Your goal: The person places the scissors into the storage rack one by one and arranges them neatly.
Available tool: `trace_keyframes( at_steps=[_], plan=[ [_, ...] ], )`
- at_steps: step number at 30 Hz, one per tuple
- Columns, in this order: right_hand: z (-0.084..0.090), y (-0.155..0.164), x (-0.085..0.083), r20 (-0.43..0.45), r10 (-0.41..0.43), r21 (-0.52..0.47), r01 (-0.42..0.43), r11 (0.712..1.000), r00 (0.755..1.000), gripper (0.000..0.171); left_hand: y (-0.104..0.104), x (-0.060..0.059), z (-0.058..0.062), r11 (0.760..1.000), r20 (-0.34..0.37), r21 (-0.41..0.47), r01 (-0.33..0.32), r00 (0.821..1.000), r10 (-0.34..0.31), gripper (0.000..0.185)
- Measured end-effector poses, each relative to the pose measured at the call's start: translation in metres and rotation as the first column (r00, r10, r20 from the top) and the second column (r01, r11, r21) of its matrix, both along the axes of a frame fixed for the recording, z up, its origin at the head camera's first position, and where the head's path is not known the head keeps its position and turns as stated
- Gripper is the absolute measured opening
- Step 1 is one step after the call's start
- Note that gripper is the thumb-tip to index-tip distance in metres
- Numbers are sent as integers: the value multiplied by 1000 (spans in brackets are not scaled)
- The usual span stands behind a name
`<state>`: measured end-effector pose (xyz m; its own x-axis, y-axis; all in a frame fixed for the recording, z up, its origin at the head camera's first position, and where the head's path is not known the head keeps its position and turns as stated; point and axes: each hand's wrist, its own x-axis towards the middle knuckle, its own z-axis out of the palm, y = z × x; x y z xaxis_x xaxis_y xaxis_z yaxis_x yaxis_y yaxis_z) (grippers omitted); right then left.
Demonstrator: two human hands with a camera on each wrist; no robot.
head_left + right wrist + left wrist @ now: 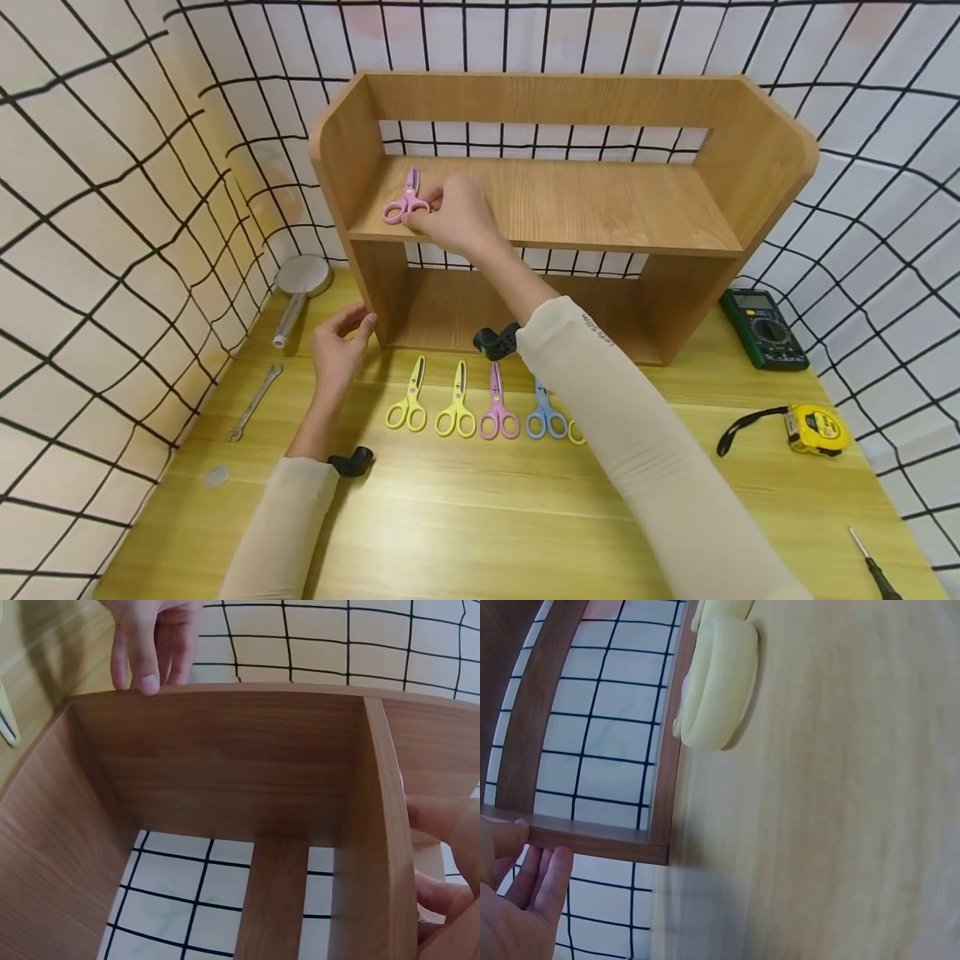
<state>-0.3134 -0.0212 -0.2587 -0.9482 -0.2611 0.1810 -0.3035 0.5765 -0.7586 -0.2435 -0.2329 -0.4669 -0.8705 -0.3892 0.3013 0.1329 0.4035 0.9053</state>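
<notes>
My right hand [459, 218] pinches one handle loop of a pair of pink scissors [412, 196]. Those scissors are at the left end of the upper board of a wooden shelf [585, 200], blades pointing to the back. In the right wrist view the upper board hides them. Lower down, my left hand [339, 346] grips the front edge of the shelf's left side panel, thumb on one face and fingers on the other. In front of the shelf lies a row of scissors: two yellow pairs [407, 404], a pink pair [497, 408], a blue pair [545, 412] and a yellow loop [576, 432] partly behind my right sleeve.
At the left are a round-headed tool with a handle [303, 273], a wrench [257, 402] and a small disc [217, 476]. A multimeter [765, 329], a yellow tape measure [817, 429] and a screwdriver [875, 571] lie at the right. Grid-patterned walls [127, 208] enclose the table.
</notes>
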Motion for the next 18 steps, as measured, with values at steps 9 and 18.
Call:
trace_keyframes(
  at_steps=[9, 18],
  plan=[
    [12, 42, 15, 0, 104, 53, -104, 993, 995, 54, 6, -3, 0, 1000, -8, 13, 13, 1000, -13, 30],
    [-2, 127, 58, -74, 81, 32, -79, 996, 994, 46, 4, 2, -1, 1000, 20, 27, 0, 1000, -1, 30]
  ],
)
